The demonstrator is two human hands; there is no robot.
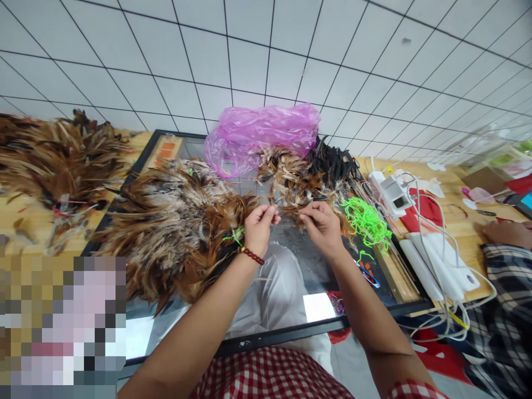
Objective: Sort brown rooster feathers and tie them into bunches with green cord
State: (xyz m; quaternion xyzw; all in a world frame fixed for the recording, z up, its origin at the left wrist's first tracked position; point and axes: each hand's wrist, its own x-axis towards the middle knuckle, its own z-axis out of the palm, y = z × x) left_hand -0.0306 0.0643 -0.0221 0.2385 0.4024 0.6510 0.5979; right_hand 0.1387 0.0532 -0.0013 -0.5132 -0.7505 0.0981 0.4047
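Over a glass-topped table [199, 332], my left hand [260, 224] and my right hand [322, 226] face each other a little apart. Both have thumb and fingers pinched together; what lies in each pinch is too small to make out. A large heap of brown and grey feathers [174, 227] spreads beside my left hand, with bits of green string on it. Beyond the hands is a smaller pile of brown feathers [286, 172], and black feathers [334, 160] adjoin it. Bright green strings [368, 221] lie tangled to the right of my right hand.
A pink plastic bag [266, 130] rests against the tiled wall. Blue-handled scissors [369, 275] lie near my right forearm. White power strips [390, 191] and cables crowd the right. More brown feathers [58, 160] cover the left table. Another person's checked sleeve [507, 277] is at far right.
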